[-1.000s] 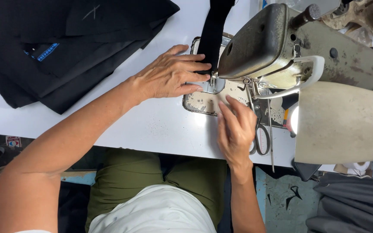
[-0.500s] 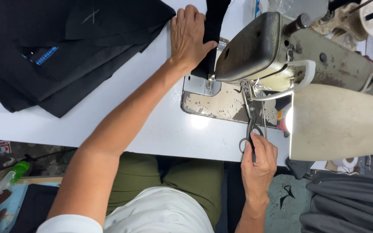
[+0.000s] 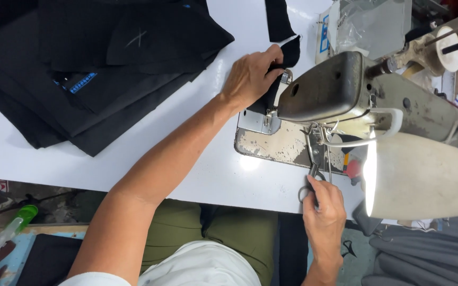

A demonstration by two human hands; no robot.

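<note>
L hand (image 3: 250,77) lies flat w/ fingers curled over a narrow strip of black fabric (image 3: 282,53), pinning it to the white desk (image 3: 133,164) just behind the needle area of the grey-metal industrial sewing machine (image 3: 340,87). The strip runs from under the machine head up toward the far edge of the desk; its far end (image 3: 278,18) lies apart from the hand. L forearm stretches diagonally across the desk from lower left.

R hand (image 3: 322,209) sits at the near edge of the desk, closed round the loops of a pair of small steel scissors (image 3: 314,172); blades point away from the person, up toward the worn metal bed plate (image 3: 282,145) of the machine, tips close to the presser-foot rods. Whether the blades are apart or together: can't tell, too small.

Left of the L arm, a stack of folded black fabric pieces (image 3: 80,79) covers the far left of the desk; top piece bears a pale chalk cross (image 3: 138,38), and a small blue label (image 3: 78,83) peeks from between layers. A cream lamp shade (image 3: 420,180) glows at right, in front of the machine body. A wooden thread spool (image 3: 443,47) stands at top right. A clear plastic bag (image 3: 372,24) lies behind the machine. Below the desk edge: olive-green trousers (image 3: 197,228) and white shirt (image 3: 202,267) of the person. A green-capped clear bottle (image 3: 9,230) lies on the floor at lower left.
</note>
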